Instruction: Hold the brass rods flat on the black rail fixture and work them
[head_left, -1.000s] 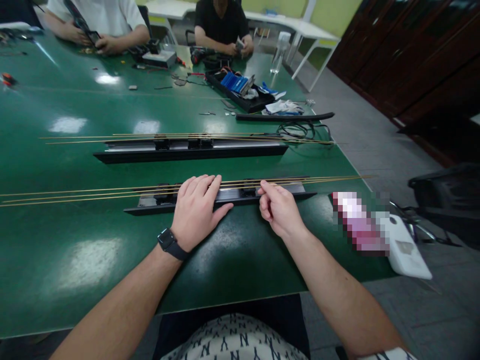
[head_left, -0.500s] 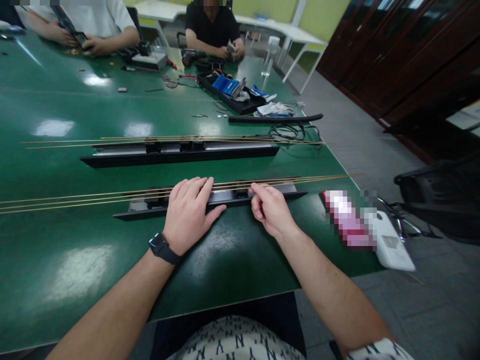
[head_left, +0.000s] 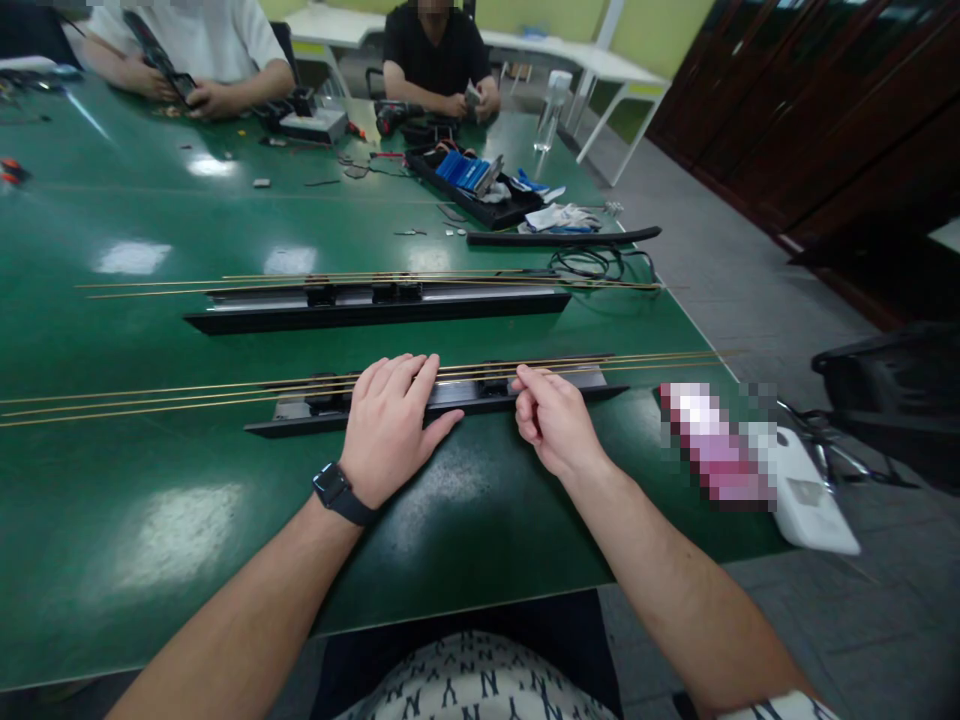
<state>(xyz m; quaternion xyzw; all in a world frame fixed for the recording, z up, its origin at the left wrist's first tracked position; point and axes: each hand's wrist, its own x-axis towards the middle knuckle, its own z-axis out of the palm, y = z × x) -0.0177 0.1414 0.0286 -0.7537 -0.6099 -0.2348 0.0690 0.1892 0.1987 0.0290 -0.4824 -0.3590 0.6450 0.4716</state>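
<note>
A black rail with a silver inner face [head_left: 465,390] lies lengthwise on the table in front of me. Several thin brass-coloured rods [head_left: 187,396] run along it over its black brackets and stick out past both ends. My left hand [head_left: 390,415] is open, palm down, across the rods and the rail's left half, hiding that stretch; its thumb points right. To the right, my right hand [head_left: 555,415] is closed, fingers curled, with the index fingertip at the rods beside a black bracket [head_left: 493,382]. Whatever lies between its fingertips is hidden.
Beyond lies a second black rail [head_left: 390,312] with similar rods. Further back are a black tray [head_left: 506,212] with blue parts, white gloves [head_left: 566,218], a cable [head_left: 585,262] and a bottle [head_left: 551,110]. Two people sit across the green table [head_left: 247,570]. A white case [head_left: 814,495] overhangs the right edge.
The view has swung slightly left, so everything appears shifted right. Both hands keep the same places and poses against the rail and rods.
</note>
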